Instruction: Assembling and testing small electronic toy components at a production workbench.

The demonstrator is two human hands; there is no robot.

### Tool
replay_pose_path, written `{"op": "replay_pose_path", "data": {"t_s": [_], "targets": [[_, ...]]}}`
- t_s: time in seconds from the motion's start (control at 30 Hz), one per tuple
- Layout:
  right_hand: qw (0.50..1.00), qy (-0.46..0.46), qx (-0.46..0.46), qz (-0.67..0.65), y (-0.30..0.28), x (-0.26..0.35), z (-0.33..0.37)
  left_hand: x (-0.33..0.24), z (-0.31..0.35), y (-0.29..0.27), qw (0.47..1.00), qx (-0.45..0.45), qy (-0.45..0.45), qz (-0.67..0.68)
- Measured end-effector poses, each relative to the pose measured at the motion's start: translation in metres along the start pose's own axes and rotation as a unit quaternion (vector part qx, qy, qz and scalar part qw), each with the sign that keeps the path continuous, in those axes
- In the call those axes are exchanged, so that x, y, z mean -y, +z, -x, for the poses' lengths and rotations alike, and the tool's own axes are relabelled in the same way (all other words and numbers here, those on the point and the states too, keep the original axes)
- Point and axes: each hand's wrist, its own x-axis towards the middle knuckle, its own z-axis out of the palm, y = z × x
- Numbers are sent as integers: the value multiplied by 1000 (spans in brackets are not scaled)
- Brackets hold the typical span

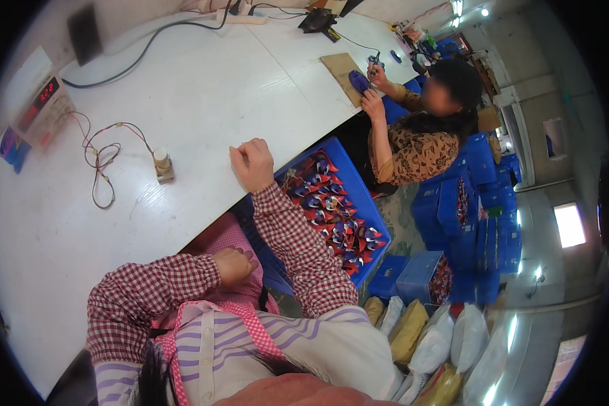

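Observation:
My right hand [252, 166] rests at the edge of the white table [203, 101], its fingers curled in and nothing visible in them. My left hand [235, 266] lies closed over my lap, on the pink checked cloth; I see nothing held, though its palm side is hidden. Beside my right forearm stands a blue crate [375, 223] filled with many small red, purple and white pieces [328, 196]. On the table to the left of my right hand is a small upright block [162, 167] with thin wires attached.
A white box with a red digital display [39, 101] stands far left, thin leads [98, 159] running from it. Near it is a blue-purple piece [13, 150]. A co-worker [419, 128] at the right handles a purple piece [358, 81] over a board [338, 71]. Blue crates [467, 223] and sacks [433, 338] stand behind.

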Motion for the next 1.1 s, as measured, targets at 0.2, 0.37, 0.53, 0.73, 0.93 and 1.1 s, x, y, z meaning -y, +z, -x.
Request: {"op": "replay_pose_path", "data": {"t_s": [0.2,0.37,0.53,0.73,0.93,1.1], "targets": [[1000,-1,-3,0,0,0,0,-2,0,-2,1000,11,-6,2],[1000,-1,-7,-3,0,0,0,-2,0,-4,1000,18,-7,-2],[1000,0,-8,-4,0,1,0,0,-1,-2,1000,7,-6,-8],[1000,4,-4,-4,0,1,0,3,-2,4,1000,-18,0,-11],[1000,2,0,0,0,0,1,5,-2,7,999,-30,2,-13],[1000,4,2,1,0,-1,1,4,-2,5,999,-36,6,-3]]}}
